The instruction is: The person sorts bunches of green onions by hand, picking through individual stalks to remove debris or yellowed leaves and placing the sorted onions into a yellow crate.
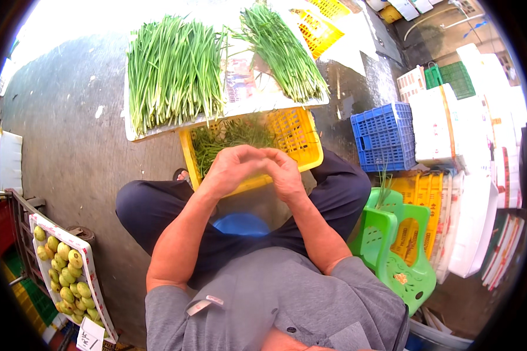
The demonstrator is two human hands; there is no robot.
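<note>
My left hand [234, 168] and my right hand [284, 175] meet above the near side of a yellow plastic crate [298, 137]. The fingers of both are curled, their tips together, slightly blurred; whatever they may pinch is hidden. Loose green trimmings [231, 133] lie inside the crate, between my knees. Just beyond it, a white foam board [249, 106] carries a wide pile of long green chives [175, 73] on the left and a smaller pile of chives [284, 55] on the right. Printed paper [239, 81] shows between the piles.
On my right stand a green plastic chair [418, 275], a blue crate [383, 137] and white foam boxes [433, 126]. A tray of round green-yellow fruit [64, 272] is at the lower left. Something blue and round [240, 224] sits below my lap.
</note>
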